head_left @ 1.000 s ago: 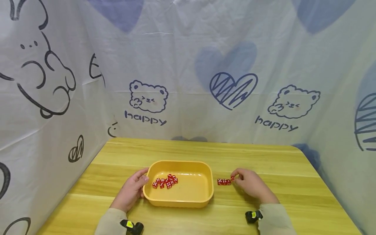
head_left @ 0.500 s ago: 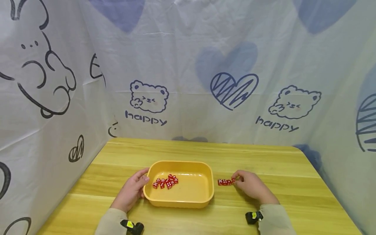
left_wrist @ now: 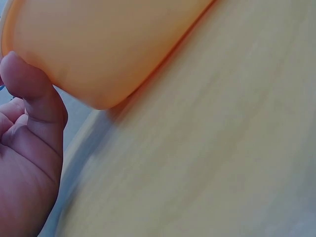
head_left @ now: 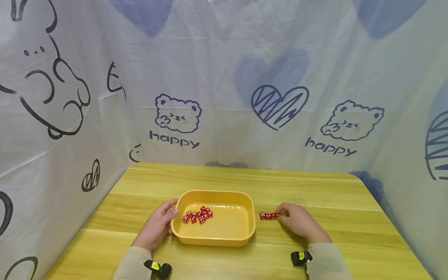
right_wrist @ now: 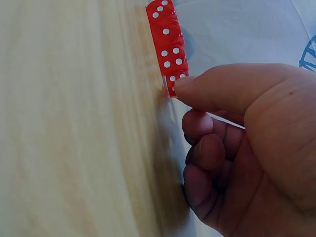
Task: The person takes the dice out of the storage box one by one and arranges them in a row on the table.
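A yellow plastic tray (head_left: pixel 231 225) rests on the table, several red dice (head_left: pixel 202 220) with white dots heaped in its left half. My left hand (head_left: pixel 155 227) grips the tray's left side, thumb at the rim; the left wrist view shows that thumb (left_wrist: pixel 37 91) against the tray's wall (left_wrist: pixel 108 49). To the right of the tray, several red dice stand in a straight row (head_left: pixel 267 216). My right hand (head_left: pixel 299 221) pinches the die (right_wrist: pixel 171 90) at the row's right end, which sits against its neighbour. Its other fingers curl inward beneath the thumb.
The wooden table (head_left: pixel 217 179) runs back to a white printed cloth (head_left: pixel 224 77) hung behind and at both sides. Black wrist cameras (head_left: pixel 301 258) sit on both sleeves.
My right hand has brought its die slightly down and left onto the end of the row, where a small gap showed before. My left hand keeps its grip on the tray.
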`<state>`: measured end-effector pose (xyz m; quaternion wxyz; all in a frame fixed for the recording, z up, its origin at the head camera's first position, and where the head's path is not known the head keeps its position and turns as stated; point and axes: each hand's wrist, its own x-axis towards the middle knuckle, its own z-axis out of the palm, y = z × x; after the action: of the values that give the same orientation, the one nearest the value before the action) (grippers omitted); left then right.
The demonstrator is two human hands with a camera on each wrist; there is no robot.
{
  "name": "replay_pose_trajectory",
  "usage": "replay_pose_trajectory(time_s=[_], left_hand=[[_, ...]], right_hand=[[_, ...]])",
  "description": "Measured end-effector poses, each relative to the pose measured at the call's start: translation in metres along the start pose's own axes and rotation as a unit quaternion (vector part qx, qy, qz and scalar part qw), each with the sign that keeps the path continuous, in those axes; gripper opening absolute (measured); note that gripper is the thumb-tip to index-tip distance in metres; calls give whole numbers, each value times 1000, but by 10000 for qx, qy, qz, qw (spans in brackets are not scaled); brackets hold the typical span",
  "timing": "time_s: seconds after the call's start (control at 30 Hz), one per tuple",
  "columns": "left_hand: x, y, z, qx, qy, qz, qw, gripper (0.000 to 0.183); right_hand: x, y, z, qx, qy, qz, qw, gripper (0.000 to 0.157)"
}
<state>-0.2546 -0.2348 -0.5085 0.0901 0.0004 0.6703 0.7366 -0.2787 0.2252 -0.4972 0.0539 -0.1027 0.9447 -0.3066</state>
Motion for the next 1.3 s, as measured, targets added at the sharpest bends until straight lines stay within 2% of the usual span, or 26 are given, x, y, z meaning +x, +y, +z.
replay_pose_trajectory(time_s=[0.57, 1.0, 1.3], left_hand=[[-1, 1, 1, 41, 47, -1, 10000, 50], [-1, 1, 1, 77, 62, 2, 10000, 50], [-2, 1, 1, 116, 77, -16, 9999, 50]], right_hand=[[3, 3, 2, -173, 9, -78, 9998, 12], [2, 0, 1, 188, -5, -15, 9998, 22], [1, -6, 1, 219, -70, 5, 9997, 25]])
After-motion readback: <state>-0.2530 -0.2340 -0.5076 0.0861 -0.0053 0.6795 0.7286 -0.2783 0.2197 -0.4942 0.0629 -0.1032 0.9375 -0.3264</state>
